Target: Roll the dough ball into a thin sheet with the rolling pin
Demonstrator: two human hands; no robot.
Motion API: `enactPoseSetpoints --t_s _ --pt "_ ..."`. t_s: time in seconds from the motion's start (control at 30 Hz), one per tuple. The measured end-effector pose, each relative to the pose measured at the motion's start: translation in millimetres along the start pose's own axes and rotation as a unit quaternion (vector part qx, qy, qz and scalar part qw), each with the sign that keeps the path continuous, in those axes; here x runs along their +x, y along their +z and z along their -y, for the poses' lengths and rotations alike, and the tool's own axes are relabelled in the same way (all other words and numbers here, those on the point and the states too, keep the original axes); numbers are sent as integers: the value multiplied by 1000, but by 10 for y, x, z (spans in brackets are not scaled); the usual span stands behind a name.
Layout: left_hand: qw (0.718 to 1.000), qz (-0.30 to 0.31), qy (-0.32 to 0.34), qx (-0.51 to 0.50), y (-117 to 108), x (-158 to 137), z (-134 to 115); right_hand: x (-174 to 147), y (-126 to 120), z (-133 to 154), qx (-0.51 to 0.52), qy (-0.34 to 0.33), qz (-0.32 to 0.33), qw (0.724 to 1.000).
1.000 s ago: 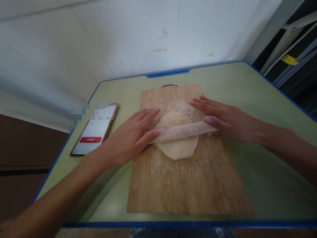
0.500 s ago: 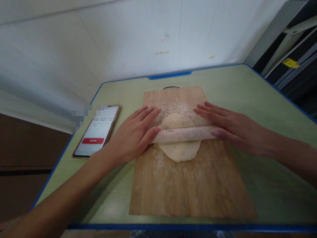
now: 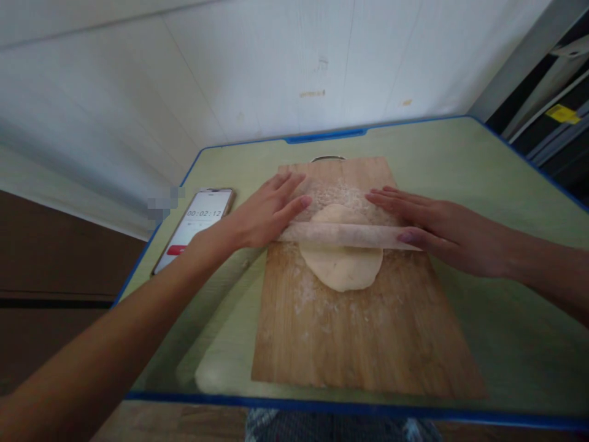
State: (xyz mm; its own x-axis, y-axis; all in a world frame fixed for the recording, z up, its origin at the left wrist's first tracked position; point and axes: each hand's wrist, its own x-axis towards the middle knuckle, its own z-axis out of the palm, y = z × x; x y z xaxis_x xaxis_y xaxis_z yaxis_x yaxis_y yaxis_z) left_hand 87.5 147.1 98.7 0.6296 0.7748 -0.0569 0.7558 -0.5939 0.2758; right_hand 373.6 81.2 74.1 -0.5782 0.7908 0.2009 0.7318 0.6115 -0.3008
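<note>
Where it lies beneath the rolling pin (image 3: 340,234), the dough (image 3: 345,268) is a single flat round, pale, uneven at the rim, resting on the far half of a cutting board (image 3: 368,350). More of it shows on the near side of the pin than beyond. Step in hand, by judgement: rolling out.

Pin: one, whitish, set crosswise, touching the dough. Left hand (image 3: 271,212): fingers outstretched, laid over the pin's left end, not wrapped round it; that end is hidden. Right hand (image 3: 432,230): likewise unclenched, thumb on the pin near its right end, fingers pointing beyond.

Next move, by judgement: calls for level pressure from both sides, then perhaps a quarter turn of the dough to even the rim.

Board: wooden, dusted with white powder (image 3: 338,195), probably flour, heaviest beyond the dough; metal handle (image 3: 328,158) at the far edge.

Bench (image 3: 437,147): green top, blue edging. Phone (image 3: 196,228): one, left of the board and apart from it, reading 00:02:12; left forearm (image 3: 161,307) covers its lower portion. White wall (image 3: 276,61) behind, limiting reach beyond the bench. Yellow label (image 3: 562,114) among dark items at far right, contents unclear.
</note>
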Motion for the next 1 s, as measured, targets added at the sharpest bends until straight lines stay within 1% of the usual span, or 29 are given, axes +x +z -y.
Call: enactPoseSetpoints --t_s 0.1,0.2,0.23,0.33,0.4,0.5,0.6,0.7,0.8,0.9,1.0 --pt "999 10 28 26 10 -59 -9 -11 -6 30 -9 -13 -15 1000" --pt "998 2 50 39 39 -133 -7 -25 -28 96 -41 -28 -25 998" --pt "998 0 45 36 43 -121 5 -19 -39 112 -44 -27 -23 998" --pt "1000 4 11 18 30 -1 52 8 -65 139 -27 -2 14 1000" --pt "1000 5 -2 7 20 36 59 14 -67 143 -14 0 27 1000" --pt "1000 4 12 0 38 -81 20 21 -59 136 -33 -15 -2 999" --pt "1000 0 15 -13 63 -196 6 66 -68 116 -66 -6 -18 998" --pt "999 0 -8 -37 53 -102 63 98 -79 106 -49 9 -3 999" --pt "999 -1 -21 -47 37 1 97 65 -62 125 -17 9 4 1000" --pt "999 -2 -5 -32 60 -118 31 47 -40 142 -23 3 -13 1000" --pt "999 -15 -5 -29 94 -284 -36 118 -53 124 -43 12 -24 999"
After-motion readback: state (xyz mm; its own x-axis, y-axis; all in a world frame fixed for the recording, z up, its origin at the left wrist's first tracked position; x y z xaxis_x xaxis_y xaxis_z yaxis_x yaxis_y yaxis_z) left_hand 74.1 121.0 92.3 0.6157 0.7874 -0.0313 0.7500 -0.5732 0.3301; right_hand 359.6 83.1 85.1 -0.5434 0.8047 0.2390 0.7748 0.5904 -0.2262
